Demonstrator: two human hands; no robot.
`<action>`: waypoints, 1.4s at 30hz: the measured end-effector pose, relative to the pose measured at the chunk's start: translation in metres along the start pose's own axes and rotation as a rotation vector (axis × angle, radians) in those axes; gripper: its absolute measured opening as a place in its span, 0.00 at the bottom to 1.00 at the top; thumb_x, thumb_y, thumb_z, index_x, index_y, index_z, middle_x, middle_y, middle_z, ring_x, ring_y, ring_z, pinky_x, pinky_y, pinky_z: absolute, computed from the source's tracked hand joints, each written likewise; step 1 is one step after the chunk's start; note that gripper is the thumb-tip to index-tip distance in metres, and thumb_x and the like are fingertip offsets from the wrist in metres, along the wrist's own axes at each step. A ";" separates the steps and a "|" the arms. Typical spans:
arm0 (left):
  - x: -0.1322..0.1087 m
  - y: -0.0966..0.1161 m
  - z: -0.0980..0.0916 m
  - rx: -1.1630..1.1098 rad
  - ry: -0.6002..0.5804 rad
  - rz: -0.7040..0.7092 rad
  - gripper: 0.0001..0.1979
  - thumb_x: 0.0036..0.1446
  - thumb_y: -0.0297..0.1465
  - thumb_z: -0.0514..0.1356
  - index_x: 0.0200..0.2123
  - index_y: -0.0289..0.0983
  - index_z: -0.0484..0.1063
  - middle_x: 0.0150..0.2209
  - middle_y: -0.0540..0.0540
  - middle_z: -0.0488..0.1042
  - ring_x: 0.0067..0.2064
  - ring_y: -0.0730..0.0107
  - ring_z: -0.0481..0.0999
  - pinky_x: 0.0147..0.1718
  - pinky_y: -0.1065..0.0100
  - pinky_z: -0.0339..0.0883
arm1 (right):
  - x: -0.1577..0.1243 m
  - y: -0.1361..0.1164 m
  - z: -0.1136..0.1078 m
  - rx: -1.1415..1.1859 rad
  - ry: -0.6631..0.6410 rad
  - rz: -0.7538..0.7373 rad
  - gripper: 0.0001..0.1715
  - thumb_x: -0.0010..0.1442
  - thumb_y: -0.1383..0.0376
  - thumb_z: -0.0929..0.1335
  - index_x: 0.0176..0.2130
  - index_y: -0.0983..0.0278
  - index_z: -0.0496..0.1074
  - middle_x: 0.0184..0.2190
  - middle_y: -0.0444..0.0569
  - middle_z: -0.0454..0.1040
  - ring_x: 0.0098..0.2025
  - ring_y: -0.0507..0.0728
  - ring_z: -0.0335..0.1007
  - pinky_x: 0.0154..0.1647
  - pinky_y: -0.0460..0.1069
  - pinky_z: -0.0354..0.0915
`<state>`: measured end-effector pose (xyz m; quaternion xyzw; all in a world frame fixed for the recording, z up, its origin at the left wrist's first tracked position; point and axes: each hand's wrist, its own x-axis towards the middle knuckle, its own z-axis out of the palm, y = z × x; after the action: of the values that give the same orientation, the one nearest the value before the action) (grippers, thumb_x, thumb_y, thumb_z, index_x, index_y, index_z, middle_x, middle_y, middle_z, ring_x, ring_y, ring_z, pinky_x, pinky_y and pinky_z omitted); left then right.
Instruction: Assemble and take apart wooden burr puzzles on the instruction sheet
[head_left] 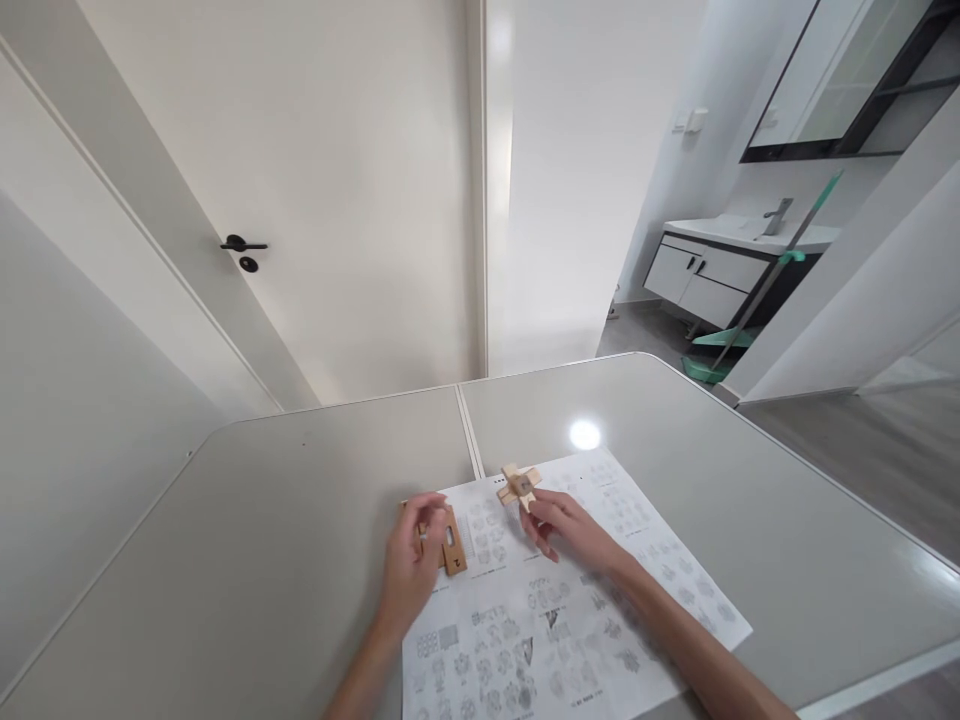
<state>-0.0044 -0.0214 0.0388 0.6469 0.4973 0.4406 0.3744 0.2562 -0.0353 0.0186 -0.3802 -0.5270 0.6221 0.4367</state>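
My right hand [566, 525] pinches a small cross-shaped wooden interlocking puzzle [519, 484] by its near arm. The puzzle is pale wood with a darker piece in the middle, raised over the top edge of a printed instruction sheet [585, 600]. My left hand [412, 560] is curled over a flat brown wooden piece [455, 556] marked with a "2" and cut with a slot. Thumb and fingers of that hand are apart, with brown wood showing between them. The hand partly covers the brown piece, which lies at the sheet's left edge.
The grey table [300, 540] has a pale seam [471, 430] running across it and a bright light reflection. Beyond it stand a white door [360, 200] with a black handle [244, 244], a washbasin cabinet [705, 270] and a green broom [787, 256] with a dustpan.
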 end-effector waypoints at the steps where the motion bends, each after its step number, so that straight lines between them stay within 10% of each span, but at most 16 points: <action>1: -0.003 0.000 0.005 -0.026 -0.097 0.024 0.21 0.68 0.49 0.55 0.51 0.40 0.73 0.47 0.41 0.78 0.48 0.58 0.78 0.49 0.60 0.72 | -0.001 -0.001 0.005 -0.047 -0.034 -0.011 0.25 0.70 0.50 0.64 0.28 0.63 0.69 0.23 0.43 0.68 0.20 0.50 0.61 0.23 0.47 0.61; 10: -0.019 -0.010 0.029 -0.346 -0.462 -0.087 0.39 0.60 0.56 0.60 0.67 0.39 0.63 0.63 0.34 0.72 0.64 0.44 0.71 0.62 0.50 0.66 | -0.007 0.000 0.039 -0.266 -0.181 -0.055 0.21 0.69 0.58 0.65 0.26 0.63 0.69 0.18 0.40 0.65 0.20 0.49 0.61 0.23 0.45 0.57; 31: -0.025 0.010 0.041 -0.170 -0.210 -0.002 0.23 0.58 0.31 0.66 0.57 0.44 0.69 0.56 0.43 0.76 0.55 0.56 0.77 0.54 0.58 0.74 | -0.006 0.018 0.046 -0.478 0.053 -0.276 0.13 0.68 0.60 0.66 0.31 0.63 0.68 0.25 0.41 0.61 0.27 0.52 0.54 0.27 0.47 0.52; 38: -0.020 0.009 0.031 -0.337 -0.415 -0.050 0.25 0.59 0.37 0.65 0.59 0.41 0.68 0.59 0.40 0.75 0.54 0.54 0.79 0.54 0.58 0.74 | -0.007 0.009 0.035 -0.091 -0.329 -0.054 0.22 0.72 0.49 0.63 0.45 0.64 0.75 0.28 0.44 0.71 0.26 0.51 0.65 0.29 0.47 0.64; 42: -0.018 0.015 0.027 -0.324 -0.453 -0.033 0.25 0.56 0.35 0.66 0.56 0.40 0.70 0.57 0.41 0.77 0.52 0.54 0.80 0.52 0.59 0.75 | -0.006 0.014 0.033 -0.061 -0.298 -0.041 0.21 0.68 0.50 0.69 0.43 0.64 0.79 0.25 0.42 0.69 0.24 0.50 0.63 0.27 0.46 0.63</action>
<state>0.0243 -0.0435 0.0405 0.6524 0.3344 0.3525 0.5816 0.2260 -0.0528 0.0101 -0.2859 -0.6123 0.6463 0.3543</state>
